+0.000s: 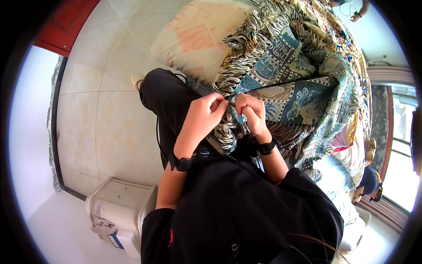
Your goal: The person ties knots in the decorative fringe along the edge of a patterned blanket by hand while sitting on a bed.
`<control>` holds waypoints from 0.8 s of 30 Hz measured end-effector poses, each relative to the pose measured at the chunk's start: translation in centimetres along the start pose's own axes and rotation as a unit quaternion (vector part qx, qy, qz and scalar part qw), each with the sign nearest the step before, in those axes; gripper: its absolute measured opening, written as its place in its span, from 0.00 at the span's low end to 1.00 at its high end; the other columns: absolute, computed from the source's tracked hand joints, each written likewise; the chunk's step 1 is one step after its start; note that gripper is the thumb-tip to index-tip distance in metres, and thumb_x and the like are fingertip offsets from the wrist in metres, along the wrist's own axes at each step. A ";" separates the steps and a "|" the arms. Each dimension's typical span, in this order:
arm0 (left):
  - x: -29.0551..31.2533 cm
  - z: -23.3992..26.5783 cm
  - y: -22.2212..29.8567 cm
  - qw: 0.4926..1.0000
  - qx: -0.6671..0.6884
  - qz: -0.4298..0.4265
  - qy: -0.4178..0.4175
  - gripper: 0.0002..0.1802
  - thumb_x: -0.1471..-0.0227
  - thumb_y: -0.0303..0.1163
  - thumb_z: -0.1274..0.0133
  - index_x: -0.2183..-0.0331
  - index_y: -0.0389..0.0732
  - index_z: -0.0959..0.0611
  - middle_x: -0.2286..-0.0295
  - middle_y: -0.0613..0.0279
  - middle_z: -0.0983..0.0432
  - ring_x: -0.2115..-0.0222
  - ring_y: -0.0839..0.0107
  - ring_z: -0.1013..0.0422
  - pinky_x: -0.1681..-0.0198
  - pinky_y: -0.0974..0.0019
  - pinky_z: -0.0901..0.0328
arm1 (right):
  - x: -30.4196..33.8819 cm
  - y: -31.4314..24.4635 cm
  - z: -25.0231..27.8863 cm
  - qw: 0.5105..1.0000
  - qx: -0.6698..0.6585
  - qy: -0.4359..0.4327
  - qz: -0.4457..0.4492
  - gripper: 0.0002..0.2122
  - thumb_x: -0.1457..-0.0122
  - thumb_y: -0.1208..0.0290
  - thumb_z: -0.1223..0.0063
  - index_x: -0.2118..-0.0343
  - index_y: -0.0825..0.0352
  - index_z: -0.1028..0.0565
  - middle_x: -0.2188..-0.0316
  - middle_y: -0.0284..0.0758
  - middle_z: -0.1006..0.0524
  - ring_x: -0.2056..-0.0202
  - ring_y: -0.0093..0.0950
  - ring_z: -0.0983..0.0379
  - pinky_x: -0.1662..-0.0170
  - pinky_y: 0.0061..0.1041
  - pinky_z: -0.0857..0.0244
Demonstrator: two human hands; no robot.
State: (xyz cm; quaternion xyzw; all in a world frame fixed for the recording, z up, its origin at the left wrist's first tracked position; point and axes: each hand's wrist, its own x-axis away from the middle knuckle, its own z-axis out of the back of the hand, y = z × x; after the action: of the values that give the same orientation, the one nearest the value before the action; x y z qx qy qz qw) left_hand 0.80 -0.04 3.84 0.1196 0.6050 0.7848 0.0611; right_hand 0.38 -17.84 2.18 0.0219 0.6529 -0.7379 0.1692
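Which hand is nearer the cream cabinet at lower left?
Left. The left hand is above and right of the cabinet in the picture; the right hand is farther right, beyond the left hand.

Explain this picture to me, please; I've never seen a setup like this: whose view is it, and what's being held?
No machine here: these are a person's bare hands. The camera sits on their head and looks down through a wide fisheye lens, so straight edges bend near the rim. The left hand and right hand meet mid-picture, fingers apparently pinching strands of fringe; the exact grip is too small to tell. That fringe edges a blue-and-grey patterned woven throw, which lies in folds ahead and to the right; what supports it is hidden. Beyond lies a pale cloth with orange patches. At left is a tiled floor.
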 end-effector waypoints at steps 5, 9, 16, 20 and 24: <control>0.2 -1.3 -1.0 0.998 -0.014 -0.059 -0.032 0.09 0.51 0.29 0.44 0.69 0.32 0.21 0.79 0.60 0.30 0.80 0.76 0.37 0.76 0.70 0.41 | -0.2 0.5 0.4 0.993 0.043 -0.001 0.113 0.04 0.60 0.81 0.61 0.86 0.70 0.34 0.85 0.34 0.33 0.81 0.28 0.39 0.74 0.25 0.43; -0.2 -1.4 -1.5 0.999 0.025 -0.007 -0.048 0.10 0.49 0.30 0.45 0.69 0.32 0.20 0.78 0.62 0.30 0.79 0.77 0.36 0.74 0.72 0.41 | -0.3 0.4 0.9 0.989 0.061 -0.015 0.136 0.02 0.63 0.80 0.60 0.87 0.68 0.34 0.85 0.34 0.33 0.81 0.30 0.39 0.73 0.27 0.42; -0.2 -1.8 -2.0 0.996 0.071 0.007 -0.051 0.10 0.48 0.32 0.46 0.71 0.33 0.22 0.78 0.68 0.32 0.78 0.82 0.40 0.74 0.75 0.45 | -0.5 -0.7 0.3 0.955 0.153 -0.045 0.250 0.01 0.66 0.78 0.56 0.86 0.67 0.32 0.85 0.34 0.33 0.81 0.33 0.38 0.72 0.29 0.42; -0.3 -1.6 -2.2 0.995 0.078 0.016 -0.055 0.10 0.48 0.32 0.45 0.74 0.34 0.23 0.80 0.70 0.37 0.78 0.83 0.43 0.76 0.75 0.47 | -0.4 -0.6 0.1 0.941 0.191 -0.042 0.275 0.01 0.66 0.79 0.53 0.86 0.68 0.30 0.85 0.34 0.33 0.80 0.34 0.37 0.71 0.30 0.40; -0.3 -1.7 -1.8 0.995 0.081 0.018 -0.063 0.10 0.48 0.32 0.45 0.74 0.34 0.23 0.81 0.70 0.39 0.78 0.83 0.43 0.76 0.75 0.47 | -0.2 -0.4 0.5 0.943 0.209 -0.030 0.256 0.07 0.66 0.81 0.53 0.79 0.69 0.27 0.84 0.35 0.32 0.80 0.34 0.35 0.72 0.30 0.39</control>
State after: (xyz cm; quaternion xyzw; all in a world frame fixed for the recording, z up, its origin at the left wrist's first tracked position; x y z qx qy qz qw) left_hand 0.57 -1.21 1.71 0.1842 0.6593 0.7251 0.0754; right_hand 0.57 -18.25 2.74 0.2010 0.4508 -0.7902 0.3632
